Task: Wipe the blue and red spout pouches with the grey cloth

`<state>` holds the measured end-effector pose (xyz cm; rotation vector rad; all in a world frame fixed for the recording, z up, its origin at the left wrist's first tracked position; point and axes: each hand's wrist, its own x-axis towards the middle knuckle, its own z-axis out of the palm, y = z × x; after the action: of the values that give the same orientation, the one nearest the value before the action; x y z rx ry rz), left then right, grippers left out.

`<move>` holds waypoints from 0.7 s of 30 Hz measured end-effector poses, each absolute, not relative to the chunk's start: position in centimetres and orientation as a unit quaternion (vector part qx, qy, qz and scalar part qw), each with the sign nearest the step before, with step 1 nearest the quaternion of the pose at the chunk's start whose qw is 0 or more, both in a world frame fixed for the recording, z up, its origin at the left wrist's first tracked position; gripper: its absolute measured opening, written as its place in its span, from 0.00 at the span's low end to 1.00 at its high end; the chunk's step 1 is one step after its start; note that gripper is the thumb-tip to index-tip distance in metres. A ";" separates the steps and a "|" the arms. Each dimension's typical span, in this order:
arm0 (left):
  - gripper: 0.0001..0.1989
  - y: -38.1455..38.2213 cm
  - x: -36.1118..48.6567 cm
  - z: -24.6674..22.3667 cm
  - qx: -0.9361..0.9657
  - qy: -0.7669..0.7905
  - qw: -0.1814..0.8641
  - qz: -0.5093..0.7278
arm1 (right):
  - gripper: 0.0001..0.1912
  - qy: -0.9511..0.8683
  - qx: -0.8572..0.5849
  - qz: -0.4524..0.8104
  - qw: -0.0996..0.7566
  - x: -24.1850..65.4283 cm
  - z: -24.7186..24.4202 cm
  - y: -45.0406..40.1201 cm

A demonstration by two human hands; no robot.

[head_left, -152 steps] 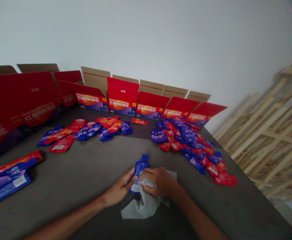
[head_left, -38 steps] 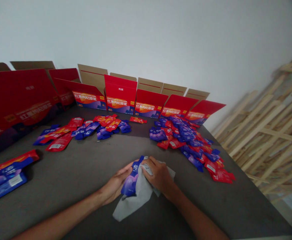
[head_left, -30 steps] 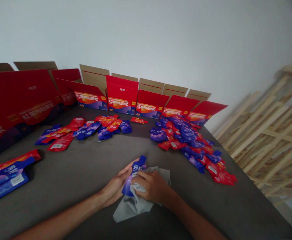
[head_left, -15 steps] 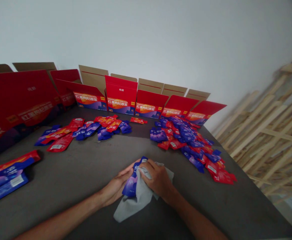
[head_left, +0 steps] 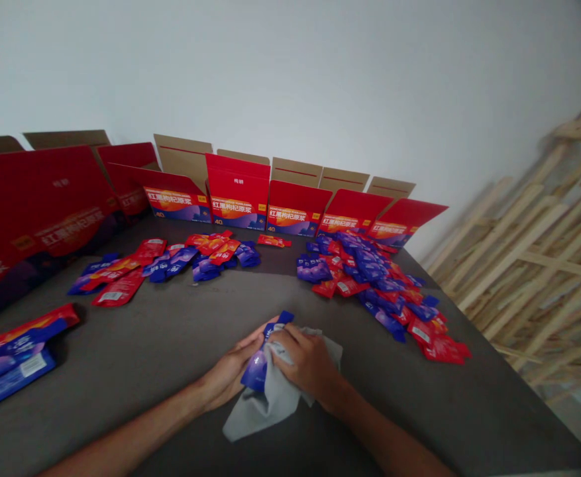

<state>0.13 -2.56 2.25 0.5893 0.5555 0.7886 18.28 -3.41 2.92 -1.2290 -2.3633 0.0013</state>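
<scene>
A blue sachet point(head_left: 256, 368) lies tilted in my left hand point(head_left: 234, 371), whose thumb presses on its left edge. My right hand point(head_left: 306, 361) grips a grey cloth point(head_left: 265, 412) and holds it against the front of the sachet. The cloth covers the sachet's right side and hangs down toward the table's near edge. The top end of the sachet sticks out above my right fingers.
Open red boxes point(head_left: 239, 192) stand in a row along the wall. A large pile of red and blue sachets point(head_left: 372, 265) lies at the right, smaller groups point(head_left: 116, 275) at the left. Larger packs point(head_left: 19, 351) lie at far left. Wooden frames point(head_left: 543, 265) stand beyond the table point(head_left: 161, 358).
My right hand and the cloth have shifted slightly left across the sachet, covering more of its middle. My left hand keeps its hold. The view has moved a little.
</scene>
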 end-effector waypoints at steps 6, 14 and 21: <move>0.27 -2.5 0.1 2.0 0.293 0.235 0.849 0.372 | 0.09 -0.845 -0.458 0.003 0.276 18.6 2.9 -2.9; 0.29 -2.5 -0.2 2.0 0.273 0.267 0.847 0.369 | 0.16 -0.931 -0.327 0.006 0.163 17.5 2.6 -4.5; 0.27 -2.6 0.0 2.0 0.270 0.261 0.848 0.375 | 0.15 -0.911 -0.369 -0.002 0.184 17.6 2.6 -4.2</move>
<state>-0.04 -2.58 1.95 0.5685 0.5512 0.7901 17.64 -4.18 2.65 -1.0397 -2.5682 -0.0062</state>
